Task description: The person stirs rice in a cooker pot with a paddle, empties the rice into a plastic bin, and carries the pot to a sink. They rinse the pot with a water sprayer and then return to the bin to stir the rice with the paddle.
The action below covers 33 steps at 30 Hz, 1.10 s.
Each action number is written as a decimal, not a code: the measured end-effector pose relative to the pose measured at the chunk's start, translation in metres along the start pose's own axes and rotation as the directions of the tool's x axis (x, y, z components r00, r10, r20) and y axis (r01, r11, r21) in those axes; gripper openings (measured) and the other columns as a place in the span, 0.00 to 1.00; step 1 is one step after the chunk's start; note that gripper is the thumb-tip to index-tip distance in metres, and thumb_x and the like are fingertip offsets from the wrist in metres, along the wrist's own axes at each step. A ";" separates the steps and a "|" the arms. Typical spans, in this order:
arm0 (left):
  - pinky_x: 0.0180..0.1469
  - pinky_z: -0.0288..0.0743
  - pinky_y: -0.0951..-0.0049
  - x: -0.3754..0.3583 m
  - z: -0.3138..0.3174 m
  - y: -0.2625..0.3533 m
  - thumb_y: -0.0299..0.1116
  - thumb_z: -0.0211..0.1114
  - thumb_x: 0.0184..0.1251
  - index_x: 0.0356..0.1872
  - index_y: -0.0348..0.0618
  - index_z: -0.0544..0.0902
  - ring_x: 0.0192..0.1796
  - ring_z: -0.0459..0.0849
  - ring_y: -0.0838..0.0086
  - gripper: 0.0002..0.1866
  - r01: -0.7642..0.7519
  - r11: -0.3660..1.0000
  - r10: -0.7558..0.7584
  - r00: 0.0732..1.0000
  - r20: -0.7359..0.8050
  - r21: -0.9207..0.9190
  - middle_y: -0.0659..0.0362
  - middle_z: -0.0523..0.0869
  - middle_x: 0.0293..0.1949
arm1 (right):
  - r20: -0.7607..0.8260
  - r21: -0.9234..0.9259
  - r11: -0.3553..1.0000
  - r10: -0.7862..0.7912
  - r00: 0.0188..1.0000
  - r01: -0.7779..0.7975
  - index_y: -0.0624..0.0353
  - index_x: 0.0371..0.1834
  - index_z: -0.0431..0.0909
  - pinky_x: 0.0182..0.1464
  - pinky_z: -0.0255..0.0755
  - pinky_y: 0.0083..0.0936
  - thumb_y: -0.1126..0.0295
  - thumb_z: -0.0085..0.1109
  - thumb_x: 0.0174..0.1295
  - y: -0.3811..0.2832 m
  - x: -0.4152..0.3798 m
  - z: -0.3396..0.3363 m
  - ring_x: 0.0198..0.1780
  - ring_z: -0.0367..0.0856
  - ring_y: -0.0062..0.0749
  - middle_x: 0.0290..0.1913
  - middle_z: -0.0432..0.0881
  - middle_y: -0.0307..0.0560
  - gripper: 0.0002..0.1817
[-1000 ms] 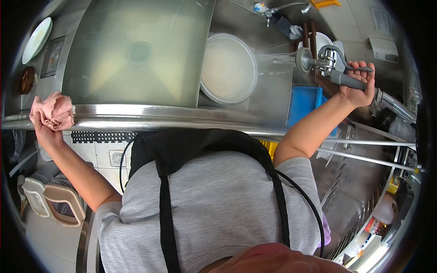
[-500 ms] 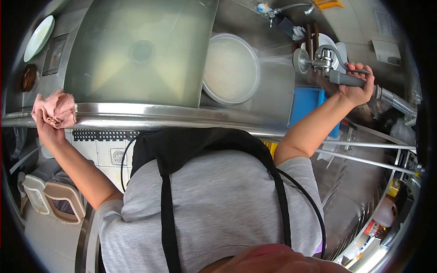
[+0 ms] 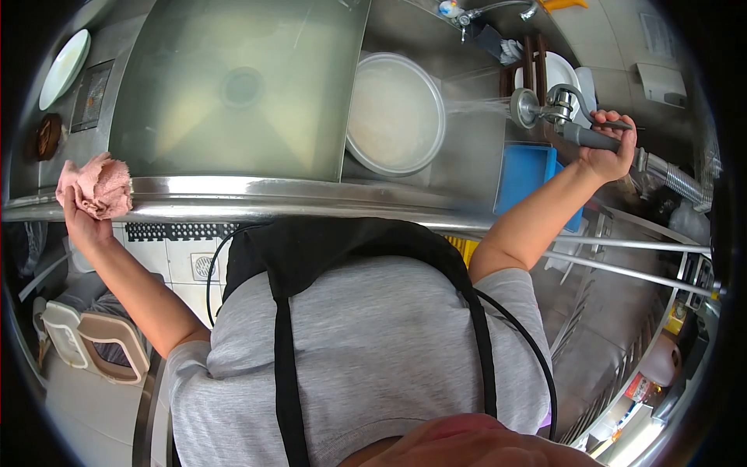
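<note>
At the far left, my left hand (image 3: 84, 222) is closed around a crumpled pink cloth (image 3: 101, 187) by the sink's front rim. Out to the right, my right hand (image 3: 607, 148) grips the grey handle and lever of a spray nozzle (image 3: 556, 109). Water sprays leftward from its round head toward a round whitish tub (image 3: 394, 117) in the right sink basin. Cloudy liquid fills the tub. Beside it, the large left basin (image 3: 241, 132) holds murky greenish water, with a drain showing through.
White plates (image 3: 558, 71) stand in a brown rack (image 3: 529, 62) behind the nozzle. Below it sits a blue container (image 3: 525, 179). A faucet (image 3: 498, 14) is at the back. On the left counter are a white dish (image 3: 65, 68) and a brown object (image 3: 48, 136).
The spray head has shifted slightly right and down, with water still flowing toward the tub. My left hand keeps hold of the cloth in nearly the same place.
</note>
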State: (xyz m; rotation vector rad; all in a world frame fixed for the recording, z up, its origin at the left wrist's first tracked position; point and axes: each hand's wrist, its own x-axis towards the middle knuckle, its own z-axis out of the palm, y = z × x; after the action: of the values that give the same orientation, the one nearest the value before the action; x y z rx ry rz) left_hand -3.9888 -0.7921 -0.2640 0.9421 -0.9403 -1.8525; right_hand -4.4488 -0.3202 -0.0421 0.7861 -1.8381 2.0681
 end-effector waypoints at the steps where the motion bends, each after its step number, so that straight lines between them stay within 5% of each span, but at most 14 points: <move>1: 0.53 0.65 0.56 0.000 0.000 0.000 0.35 0.45 0.62 0.56 0.37 0.59 0.53 0.69 0.54 0.22 -0.009 1.000 0.009 1.000 -0.014 0.008 0.43 0.66 0.53 | -0.008 -0.001 1.000 0.003 1.000 -0.003 0.62 0.35 0.67 0.35 0.67 0.36 0.63 0.49 0.47 0.001 0.000 -0.001 0.27 0.71 0.39 0.27 0.72 0.54 0.15; 21: 0.53 0.66 0.58 -0.018 0.029 0.011 0.33 0.43 0.63 0.57 0.38 0.59 0.53 0.70 0.59 0.21 -0.057 0.998 0.059 0.998 -0.036 0.041 0.48 0.68 0.52 | -0.113 -0.017 0.999 -0.036 0.993 0.034 0.65 0.38 0.65 0.35 0.68 0.36 0.65 0.48 0.47 0.022 0.006 -0.010 0.27 0.72 0.40 0.28 0.71 0.55 0.17; 27: 0.54 0.65 0.58 -0.028 0.045 0.015 0.34 0.44 0.63 0.56 0.37 0.59 0.53 0.70 0.58 0.21 -0.133 0.984 0.144 0.986 -0.086 0.122 0.46 0.69 0.51 | -0.188 0.062 0.993 -0.083 0.979 0.097 0.64 0.37 0.65 0.34 0.69 0.35 0.64 0.47 0.48 0.034 0.013 -0.007 0.26 0.72 0.41 0.27 0.71 0.54 0.16; 33: 0.54 0.65 0.59 -0.033 0.042 0.017 0.35 0.43 0.62 0.54 0.35 0.59 0.52 0.70 0.55 0.21 -0.086 0.993 0.083 0.996 0.037 0.085 0.41 0.69 0.50 | -0.206 0.216 0.973 -0.035 0.978 0.081 0.62 0.35 0.65 0.33 0.67 0.36 0.62 0.46 0.49 0.055 0.028 -0.010 0.25 0.72 0.42 0.27 0.71 0.54 0.15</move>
State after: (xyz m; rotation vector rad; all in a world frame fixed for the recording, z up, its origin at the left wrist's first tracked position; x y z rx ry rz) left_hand -4.0074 -0.7586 -0.2224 0.9112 -1.0719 -1.7738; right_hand -4.5030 -0.3235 -0.0726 0.6456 -1.4778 2.2515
